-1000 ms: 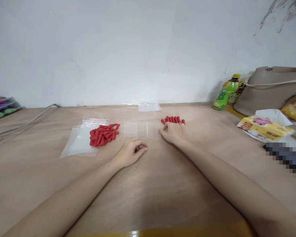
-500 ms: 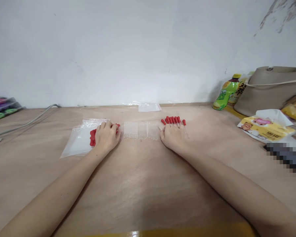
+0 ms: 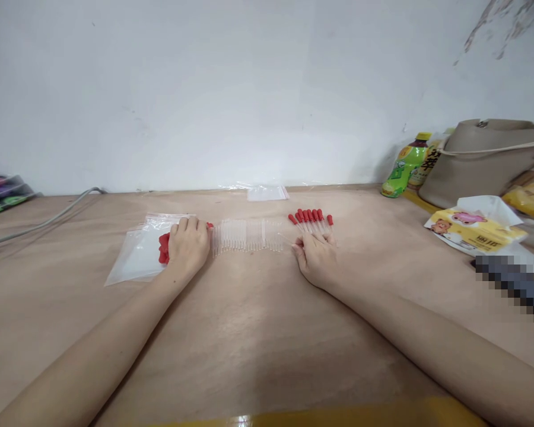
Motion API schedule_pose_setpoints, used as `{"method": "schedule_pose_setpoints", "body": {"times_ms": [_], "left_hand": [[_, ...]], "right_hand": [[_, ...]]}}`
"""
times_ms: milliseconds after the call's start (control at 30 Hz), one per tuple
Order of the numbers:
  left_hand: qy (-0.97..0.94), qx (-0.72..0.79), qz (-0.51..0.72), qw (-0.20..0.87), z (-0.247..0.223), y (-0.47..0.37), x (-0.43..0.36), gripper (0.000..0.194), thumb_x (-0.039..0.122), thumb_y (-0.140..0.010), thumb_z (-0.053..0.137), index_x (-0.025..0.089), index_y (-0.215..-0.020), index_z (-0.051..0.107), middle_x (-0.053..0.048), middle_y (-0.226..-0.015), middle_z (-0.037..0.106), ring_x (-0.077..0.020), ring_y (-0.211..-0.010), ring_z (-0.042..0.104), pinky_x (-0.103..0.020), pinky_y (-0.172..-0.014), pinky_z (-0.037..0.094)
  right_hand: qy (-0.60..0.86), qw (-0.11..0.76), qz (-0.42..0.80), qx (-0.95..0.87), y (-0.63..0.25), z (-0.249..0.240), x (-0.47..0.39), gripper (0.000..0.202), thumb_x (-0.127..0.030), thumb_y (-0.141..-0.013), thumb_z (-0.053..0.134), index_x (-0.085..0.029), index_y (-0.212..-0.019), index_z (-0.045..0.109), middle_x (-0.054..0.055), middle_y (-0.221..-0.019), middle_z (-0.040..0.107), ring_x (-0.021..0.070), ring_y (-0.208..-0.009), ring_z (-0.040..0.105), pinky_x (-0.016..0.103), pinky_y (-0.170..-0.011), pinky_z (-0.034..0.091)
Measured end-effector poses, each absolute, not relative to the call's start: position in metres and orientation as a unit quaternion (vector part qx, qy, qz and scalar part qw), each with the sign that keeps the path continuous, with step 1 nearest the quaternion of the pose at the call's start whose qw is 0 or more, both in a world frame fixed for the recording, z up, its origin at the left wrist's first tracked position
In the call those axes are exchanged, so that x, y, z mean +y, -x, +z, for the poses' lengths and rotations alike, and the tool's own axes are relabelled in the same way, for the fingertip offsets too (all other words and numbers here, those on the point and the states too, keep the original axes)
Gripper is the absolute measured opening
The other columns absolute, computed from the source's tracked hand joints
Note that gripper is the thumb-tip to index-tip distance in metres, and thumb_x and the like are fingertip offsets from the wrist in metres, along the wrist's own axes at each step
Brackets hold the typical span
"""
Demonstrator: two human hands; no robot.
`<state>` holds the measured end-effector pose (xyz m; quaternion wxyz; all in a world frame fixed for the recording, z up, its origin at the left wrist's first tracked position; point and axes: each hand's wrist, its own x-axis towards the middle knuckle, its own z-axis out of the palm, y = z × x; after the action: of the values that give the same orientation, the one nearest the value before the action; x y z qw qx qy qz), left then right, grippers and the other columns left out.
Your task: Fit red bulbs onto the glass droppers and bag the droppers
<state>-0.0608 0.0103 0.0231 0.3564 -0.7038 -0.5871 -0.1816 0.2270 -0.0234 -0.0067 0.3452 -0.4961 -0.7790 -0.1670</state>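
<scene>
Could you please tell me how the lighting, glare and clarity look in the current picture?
Head view: a soft shadow darkens the table between the forearms; head view: a small bright glint on the yellow strip at the bottom edge; head view: the clear tubes look faint against the table; head view: the dark object at the right edge is coarsely pixelated.

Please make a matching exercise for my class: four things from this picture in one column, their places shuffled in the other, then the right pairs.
1. Left hand
2. Right hand
3. Bare clear tubes
4. Green bottle

A. In a row between the hands
B. Near the taupe bag
C. Over the red heap
D. At the near ends of the red-tipped tubes

Pairs: 1-C, 2-D, 3-A, 4-B
</scene>
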Motion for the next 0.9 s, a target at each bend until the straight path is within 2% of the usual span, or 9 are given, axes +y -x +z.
{"method": "schedule_pose_setpoints", "body": {"times_ms": [100,200,300,400,500,667,800,900], "left_hand": [[0.746,-0.521,-0.269,0.315,0.030,0.045,-0.004,0.025,0.026,-0.087,0.039,0.013,-0.075,0.057,-0.010,-0.075,0.056,-0.0248,-0.078,0.050,-0.037,-0.067,0.036],[0.843,-0.397,-0.329,0.153,0.028,0.022,-0.025,0.017,0.024,-0.087,0.043,0.015,-0.080,0.056,-0.006,-0.077,0.057,-0.0175,-0.075,0.052,-0.030,-0.069,0.041],[0.904,-0.306,-0.300,0.000,0.020,0.006,-0.042,0.013,0.023,-0.086,0.045,0.017,-0.087,0.056,-0.004,-0.082,0.058,-0.0139,-0.075,0.054,-0.026,-0.068,0.043],[0.913,-0.295,-0.270,-0.087,0.016,0.002,-0.050,0.010,0.021,-0.083,0.047,0.016,-0.084,0.055,-0.003,-0.079,0.056,-0.0121,-0.067,0.052,-0.024,-0.060,0.043],[0.885,-0.352,-0.289,-0.100,0.018,-0.001,-0.052,0.013,0.022,-0.078,0.050,0.016,-0.089,0.053,-0.003,-0.078,0.053,-0.0123,-0.064,0.051,-0.024,-0.056,0.042],[0.876,-0.385,-0.277,-0.088,0.017,-0.012,-0.053,0.032,0.040,-0.074,0.059,0.017,-0.096,0.059,-0.005,-0.086,0.055,-0.0147,-0.069,0.054,-0.029,-0.064,0.045],[0.888,-0.347,-0.280,-0.113,0.013,-0.014,-0.051,0.019,0.032,-0.081,0.052,0.018,-0.086,0.065,-0.004,-0.086,0.059,-0.0138,-0.074,0.056,-0.027,-0.069,0.045],[0.874,-0.360,-0.307,-0.116,0.012,-0.012,-0.048,0.019,0.027,-0.085,0.048,0.018,-0.081,0.064,-0.004,-0.083,0.060,-0.0137,-0.074,0.057,-0.027,-0.069,0.044]], "right_hand": [[0.482,0.356,-0.132,-0.790,-0.228,-0.008,-0.021,0.012,-0.023,-0.085,0.040,-0.017,-0.077,0.047,0.003,-0.071,0.059,0.0157,-0.066,0.050,0.031,-0.072,0.025],[0.469,0.369,-0.081,-0.798,-0.231,-0.009,-0.020,0.011,-0.021,-0.085,0.038,-0.018,-0.079,0.046,0.002,-0.071,0.059,0.0153,-0.062,0.051,0.033,-0.073,0.028],[0.449,0.394,-0.044,-0.801,-0.234,-0.008,-0.021,0.010,-0.019,-0.085,0.037,-0.018,-0.083,0.047,0.004,-0.076,0.060,0.0168,-0.066,0.053,0.032,-0.071,0.033],[0.416,0.403,-0.021,-0.815,-0.235,-0.006,-0.022,0.016,-0.017,-0.086,0.036,-0.017,-0.095,0.048,0.008,-0.089,0.061,0.0190,-0.079,0.055,0.031,-0.069,0.037],[0.397,0.382,-0.007,-0.834,-0.235,-0.005,-0.022,0.021,-0.016,-0.087,0.033,-0.019,-0.100,0.050,0.007,-0.095,0.060,0.0189,-0.085,0.055,0.031,-0.071,0.037],[0.388,0.362,-0.009,-0.848,-0.233,-0.005,-0.023,0.020,-0.018,-0.087,0.035,-0.019,-0.096,0.053,0.007,-0.092,0.060,0.0180,-0.085,0.054,0.031,-0.074,0.035],[0.392,0.350,-0.006,-0.851,-0.233,-0.003,-0.025,0.021,-0.018,-0.088,0.035,-0.017,-0.098,0.054,0.006,-0.091,0.061,0.0169,-0.085,0.054,0.030,-0.074,0.032],[0.391,0.350,-0.012,-0.851,-0.233,-0.003,-0.027,0.021,-0.021,-0.088,0.036,-0.017,-0.095,0.055,0.006,-0.088,0.062,0.0158,-0.079,0.054,0.030,-0.074,0.031]]}}
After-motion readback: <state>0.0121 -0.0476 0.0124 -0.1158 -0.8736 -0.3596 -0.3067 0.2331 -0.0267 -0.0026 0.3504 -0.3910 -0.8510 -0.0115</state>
